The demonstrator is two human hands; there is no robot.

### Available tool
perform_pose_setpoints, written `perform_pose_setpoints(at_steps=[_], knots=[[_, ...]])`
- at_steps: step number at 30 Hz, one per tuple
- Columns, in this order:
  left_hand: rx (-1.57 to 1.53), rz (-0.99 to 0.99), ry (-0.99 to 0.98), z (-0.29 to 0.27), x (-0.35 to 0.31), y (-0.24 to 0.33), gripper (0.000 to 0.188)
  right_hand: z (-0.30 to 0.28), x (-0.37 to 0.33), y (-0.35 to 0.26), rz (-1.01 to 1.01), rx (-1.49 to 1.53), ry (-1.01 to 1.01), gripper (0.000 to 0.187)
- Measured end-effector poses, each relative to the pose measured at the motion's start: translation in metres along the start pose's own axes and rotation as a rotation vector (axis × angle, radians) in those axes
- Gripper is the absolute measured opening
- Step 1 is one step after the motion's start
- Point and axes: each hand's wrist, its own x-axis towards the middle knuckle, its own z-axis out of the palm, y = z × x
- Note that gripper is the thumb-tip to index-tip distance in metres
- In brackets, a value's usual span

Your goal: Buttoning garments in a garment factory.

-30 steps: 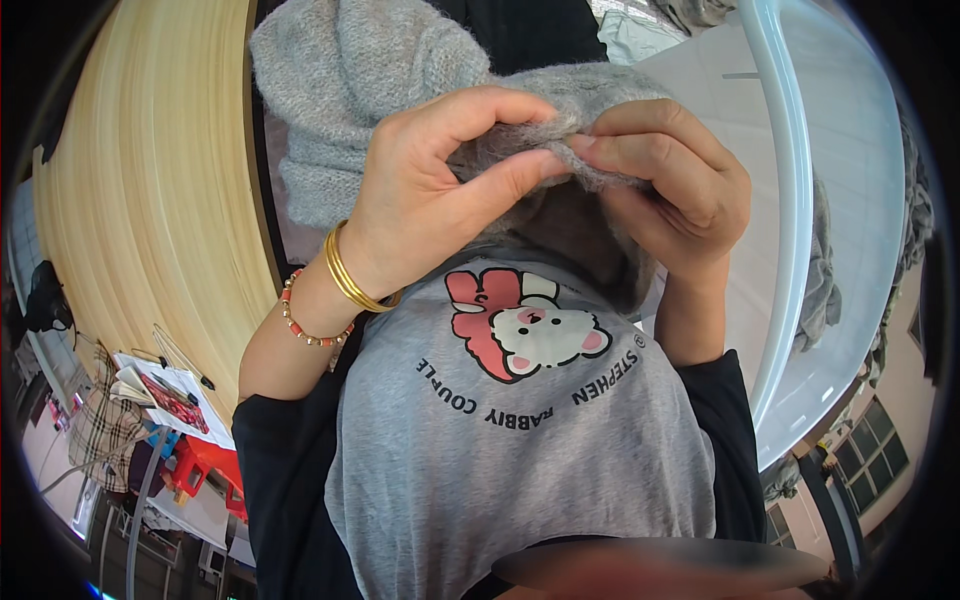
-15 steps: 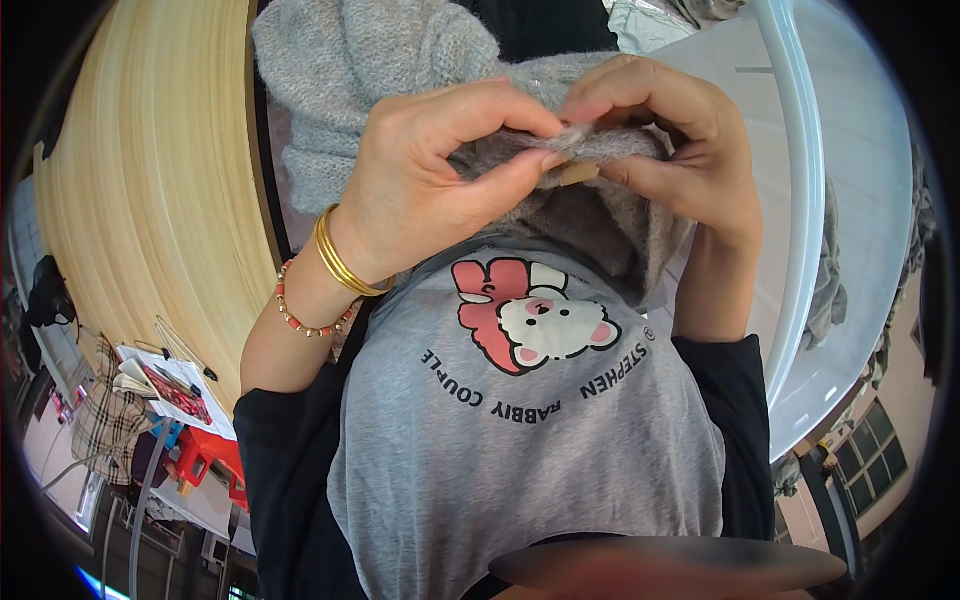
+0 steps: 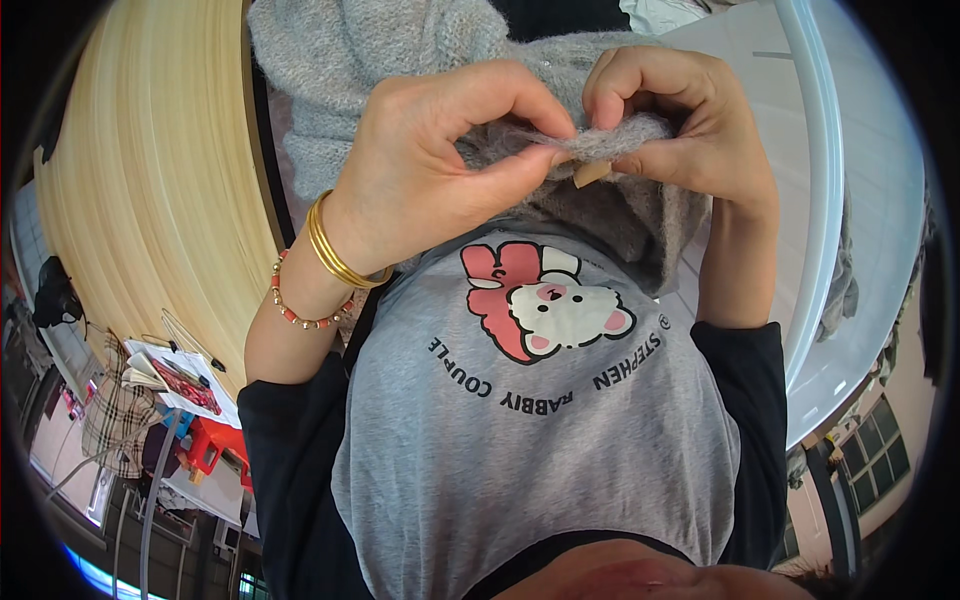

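Observation:
A fuzzy grey knitted garment (image 3: 390,45) lies across my lap and hangs in folds in front of me. My left hand (image 3: 460,150), with gold bangles and a beaded bracelet at its wrist, pinches the garment's edge between thumb and index finger. Close beside it, my right hand (image 3: 690,120) grips the same edge, its thumb below and bent fingers above. A small tan tag (image 3: 592,174) pokes out just under the pinched edge, between the hands. The fingertips and folds hide the exact spot being held.
A light wood table (image 3: 165,170) with a dark edge stands at my left. To the right is a large pale plastic tub (image 3: 818,190) with a thick rim, grey knit pieces showing beyond it. Papers (image 3: 185,385) and a red stool (image 3: 215,445) are at lower left.
Both hands still hold the knit edge. My right hand has shifted slightly right, its fingers now more curled, and the tan tag has tilted. The whole view has moved a little.

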Motion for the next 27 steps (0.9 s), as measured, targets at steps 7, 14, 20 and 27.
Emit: perform_pose_setpoints(at_steps=[7, 14, 20, 27], knots=[[0.218, 0.219, -0.068, -0.004, 0.003, 0.0, 0.022, 0.002, -0.002, 0.0, -0.175, -0.224, 0.002, 0.023], [0.225, 0.317, -0.028, 0.001, 0.002, 0.0, 0.026, 0.013, -0.011, -0.008, -0.35, -0.472, 0.093, 0.025], [0.306, 0.399, 0.07, 0.009, 0.0, -0.001, 0.025, 0.024, -0.013, -0.011, -0.391, -0.563, 0.205, 0.03], [0.399, 0.474, 0.108, 0.013, -0.005, -0.008, 0.034, 0.033, -0.017, -0.006, -0.429, -0.554, 0.27, 0.026]])
